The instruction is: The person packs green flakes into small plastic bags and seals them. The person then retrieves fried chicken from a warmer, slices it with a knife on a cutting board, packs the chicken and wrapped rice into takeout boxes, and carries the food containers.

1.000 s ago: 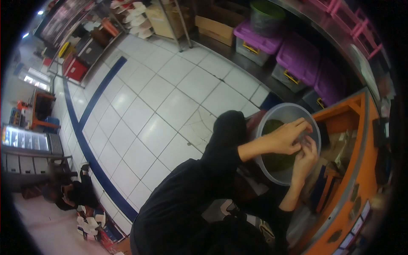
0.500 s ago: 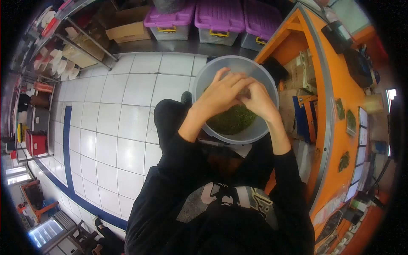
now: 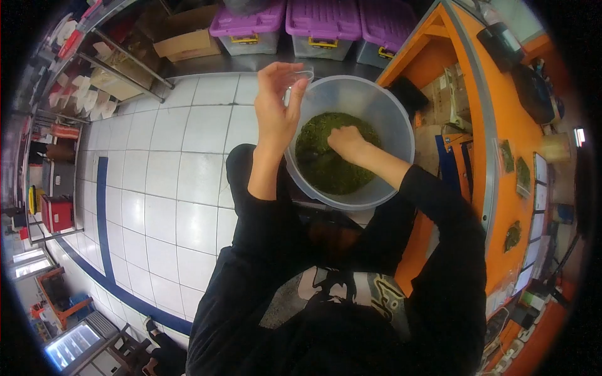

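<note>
A large translucent bucket (image 3: 392, 128) stands between my knees, with a green, leafy-looking material (image 3: 338, 172) covering its bottom. My right hand (image 3: 348, 143) reaches down into it, fingers closed at the green material; what they grip, if anything, is hidden. Raised over the bucket's left rim, my left hand (image 3: 279, 97) has its fingers curled around a small clear plastic thing (image 3: 303, 75), perhaps a bag or small container. The two hands are apart.
Purple-lidded boxes (image 3: 323, 20) and a cardboard box (image 3: 188, 39) stand beyond the bucket. An orange cabinet (image 3: 501, 207) with cardboard inside is at the right. White floor tiles (image 3: 153, 182) and metal shelving are at the left. Part of another person shows at lower left.
My hands were together over the bucket and have separated. The left rose to the left with the clear thing; the right went down into the green material. The view swung round earlier.
</note>
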Available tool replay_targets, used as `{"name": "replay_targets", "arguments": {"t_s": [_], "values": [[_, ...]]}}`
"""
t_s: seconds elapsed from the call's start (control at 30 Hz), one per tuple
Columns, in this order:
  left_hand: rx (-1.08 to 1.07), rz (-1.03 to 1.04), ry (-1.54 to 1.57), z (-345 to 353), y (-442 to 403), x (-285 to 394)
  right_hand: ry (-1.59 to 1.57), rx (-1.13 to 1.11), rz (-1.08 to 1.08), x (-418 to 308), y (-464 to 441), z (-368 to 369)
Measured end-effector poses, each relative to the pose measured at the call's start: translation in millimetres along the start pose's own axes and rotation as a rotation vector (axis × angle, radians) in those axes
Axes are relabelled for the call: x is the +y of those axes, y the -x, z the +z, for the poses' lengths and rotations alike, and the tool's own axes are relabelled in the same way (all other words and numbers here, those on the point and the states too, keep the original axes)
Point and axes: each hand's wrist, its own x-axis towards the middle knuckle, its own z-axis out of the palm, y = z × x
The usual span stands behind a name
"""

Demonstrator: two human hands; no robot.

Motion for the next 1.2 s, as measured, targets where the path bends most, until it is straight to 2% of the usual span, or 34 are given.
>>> {"name": "replay_targets", "arguments": {"t_s": [0.03,0.1,0.17,0.27,0.33,0.53,0.6,0.63,0.8,1.0,1.07,1.2], "values": [[0.011,0.008,0.04,0.0,0.3,-0.8,0.128,-0.045,-0.022,-2.1,0.1,4.8],[0.02,0.012,0.085,-0.9,1.1,-1.6,0.159,-0.029,-0.032,-2.7,1.3,12.8],[-0.083,0.018,-0.021,-4.6,0.6,-0.6,0.191,-0.01,-0.041,-2.8,5.3,8.4],[-0.093,0.057,-0.07,-5.8,0.4,-1.1,0.162,0.085,-0.01,1.9,13.8,-16.6],[-0.086,0.035,-0.045,-6.0,1.3,-1.3,-0.342,0.066,0.114,13.0,18.8,-44.2],[-0.051,0.08,-0.033,-5.0,-0.6,-2.4,-0.37,0.069,0.097,17.4,18.7,-74.8],[-0.057,0.104,-0.042,-3.7,-0.8,-1.0,-0.219,0.102,-0.117,9.9,7.0,-32.8],[-0.053,0.102,-0.036,-3.1,-0.3,0.9,-0.332,0.029,-0.138,0.4,5.8,-29.1],[-0.068,0.065,-0.022,-9.3,1.5,0.2,-0.525,0.0,-0.151,32.9,3.2,-19.0],[0.015,0.042,0.021,-10.6,-2.7,1.6,-0.723,0.167,-0.039,69.5,63.6,-63.1],[0.046,0.031,0.052,-10.8,-2.8,2.4,-0.848,0.388,0.06,74.1,84.3,-69.3],[0.068,0.009,0.091,-8.8,-1.5,6.9,-0.895,0.491,0.157,70.0,113.8,-83.7]]}}
